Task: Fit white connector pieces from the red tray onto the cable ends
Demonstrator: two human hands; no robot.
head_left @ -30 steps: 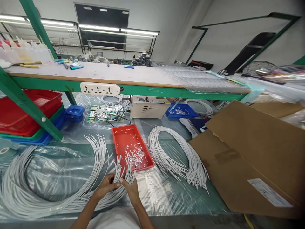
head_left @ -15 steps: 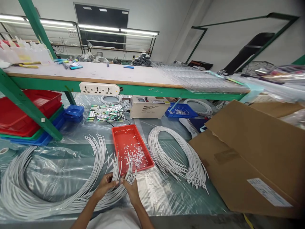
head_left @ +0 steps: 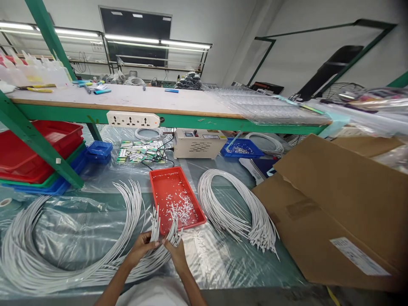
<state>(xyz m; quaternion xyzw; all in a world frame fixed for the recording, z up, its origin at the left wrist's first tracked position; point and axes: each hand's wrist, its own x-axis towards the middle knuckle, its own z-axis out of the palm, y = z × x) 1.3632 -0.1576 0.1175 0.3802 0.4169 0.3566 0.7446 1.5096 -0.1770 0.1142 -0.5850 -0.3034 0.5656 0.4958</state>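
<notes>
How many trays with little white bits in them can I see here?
2: the red tray behind the held cable ends, and the blue tray right of the beige box. The stacked trays on the left may hide more.

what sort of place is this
It looks like a workshop or small factory, probably a cable assembly bench: both hands grip white cables, a red tray holds small pale bits, and a power strip is fixed to the shelf edge.
</notes>
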